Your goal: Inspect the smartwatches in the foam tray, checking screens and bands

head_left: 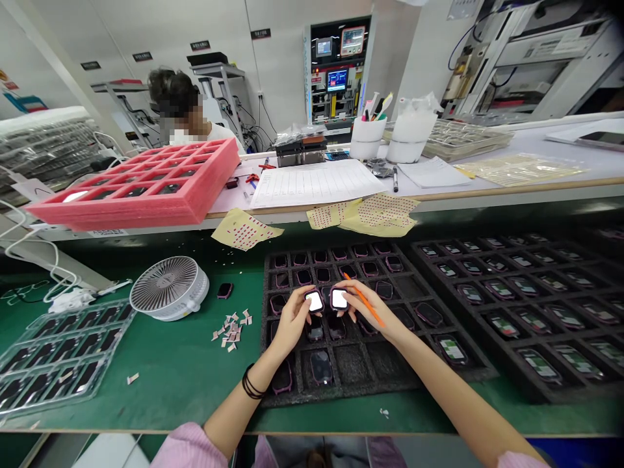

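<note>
My left hand point(294, 313) is closed around a smartwatch point(314, 301) whose screen glows white. In my right hand point(366, 304) is a second smartwatch point(338, 298), also lit white, held close beside the first. An orange pen-like stick point(369, 307) lies across the right hand, seemingly tucked between its fingers. Both hands hover over a black foam tray point(344, 354) with square pockets. Many pockets hold dark watches with purplish rims, such as the watch point(321, 368) near the front. Several pockets in the front and right rows have nothing in them.
A second black tray point(497, 351) of watches stands at right. Left are a round fan point(169, 286), a lone watch point(225, 290), small scattered strips point(233, 330) and a clear tray point(63, 354). A pink foam tray point(195, 195) sits on the shelf above; a person point(188, 110) is behind.
</note>
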The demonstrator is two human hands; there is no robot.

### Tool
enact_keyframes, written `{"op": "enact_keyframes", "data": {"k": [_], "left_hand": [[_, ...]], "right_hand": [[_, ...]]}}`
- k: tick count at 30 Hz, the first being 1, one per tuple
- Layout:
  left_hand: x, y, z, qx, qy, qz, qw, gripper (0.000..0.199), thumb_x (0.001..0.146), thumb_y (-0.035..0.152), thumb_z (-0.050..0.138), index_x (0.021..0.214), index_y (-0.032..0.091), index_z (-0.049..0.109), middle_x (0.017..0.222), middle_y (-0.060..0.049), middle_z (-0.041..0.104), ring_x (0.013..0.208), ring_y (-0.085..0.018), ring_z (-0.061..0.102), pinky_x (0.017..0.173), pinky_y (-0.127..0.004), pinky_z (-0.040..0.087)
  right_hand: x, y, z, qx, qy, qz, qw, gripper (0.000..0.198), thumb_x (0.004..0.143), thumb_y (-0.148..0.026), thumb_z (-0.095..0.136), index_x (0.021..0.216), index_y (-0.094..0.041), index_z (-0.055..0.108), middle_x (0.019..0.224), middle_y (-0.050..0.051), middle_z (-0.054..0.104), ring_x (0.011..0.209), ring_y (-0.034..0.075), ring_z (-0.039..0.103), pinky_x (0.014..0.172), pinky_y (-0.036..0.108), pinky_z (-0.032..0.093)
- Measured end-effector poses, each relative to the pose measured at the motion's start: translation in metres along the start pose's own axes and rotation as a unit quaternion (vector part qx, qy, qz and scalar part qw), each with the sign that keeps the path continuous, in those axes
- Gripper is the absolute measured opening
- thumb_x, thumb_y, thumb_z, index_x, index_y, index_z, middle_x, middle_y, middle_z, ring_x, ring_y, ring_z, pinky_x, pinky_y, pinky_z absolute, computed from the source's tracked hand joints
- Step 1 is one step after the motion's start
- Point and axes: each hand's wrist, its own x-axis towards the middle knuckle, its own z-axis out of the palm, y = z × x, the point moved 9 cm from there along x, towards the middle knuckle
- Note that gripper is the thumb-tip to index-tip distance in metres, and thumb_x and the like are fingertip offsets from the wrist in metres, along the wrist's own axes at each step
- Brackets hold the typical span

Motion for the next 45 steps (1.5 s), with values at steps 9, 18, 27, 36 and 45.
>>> {"op": "enact_keyframes", "data": {"k": [9,18,27,36,45], "left_hand": [[-0.001,-0.008,0.003,-0.014,-0.01,-0.01,1.0,0.047,0.078,0.028,0.065,0.119,0.021,0.045,0.117,-0.011,0.058,0.078,-0.014,0.064,0.054,-0.019,0.044],[0.0,-0.006,-0.002,-0.002,0.01,-0.03,1.0,0.036,0.083,0.046,0.056,0.105,0.017,0.053,0.077,-0.002,0.059,0.054,-0.01,0.057,0.041,-0.018,0.036],[-0.002,-0.003,0.002,0.016,0.003,-0.036,0.999,0.034,0.079,0.046,0.061,0.096,0.017,0.056,0.077,-0.001,0.06,0.059,-0.01,0.054,0.045,-0.019,0.04],[-0.001,-0.006,0.004,0.015,-0.013,-0.009,1.0,0.043,0.077,0.03,0.067,0.113,0.019,0.047,0.11,-0.008,0.059,0.081,-0.013,0.061,0.061,-0.021,0.048],[-0.001,-0.006,0.001,0.0,0.009,-0.029,1.0,0.037,0.075,0.037,0.068,0.102,0.018,0.052,0.09,-0.003,0.058,0.068,-0.011,0.057,0.057,-0.021,0.051]], "right_hand": [[0.001,0.011,0.0,0.004,-0.012,0.01,1.0,0.042,0.073,-0.035,0.071,0.107,-0.022,0.051,0.106,0.008,0.058,0.07,0.017,0.067,0.041,0.02,0.044],[-0.001,0.003,-0.005,0.005,0.03,0.029,0.999,0.028,0.082,-0.043,0.06,0.096,-0.019,0.057,0.069,-0.001,0.057,0.049,0.012,0.06,0.038,0.021,0.039],[-0.002,0.0,-0.009,-0.022,0.052,0.039,0.998,0.026,0.079,-0.042,0.065,0.09,-0.02,0.058,0.066,-0.003,0.055,0.043,0.009,0.053,0.037,0.021,0.037],[0.002,0.005,-0.007,-0.015,0.027,0.006,1.0,0.045,0.063,-0.032,0.079,0.1,-0.021,0.054,0.095,0.004,0.061,0.068,0.014,0.062,0.062,0.03,0.055],[0.0,0.001,-0.01,-0.001,0.053,0.021,0.998,0.04,0.062,-0.037,0.079,0.092,-0.021,0.057,0.08,0.0,0.057,0.056,0.01,0.053,0.05,0.025,0.05]]}}
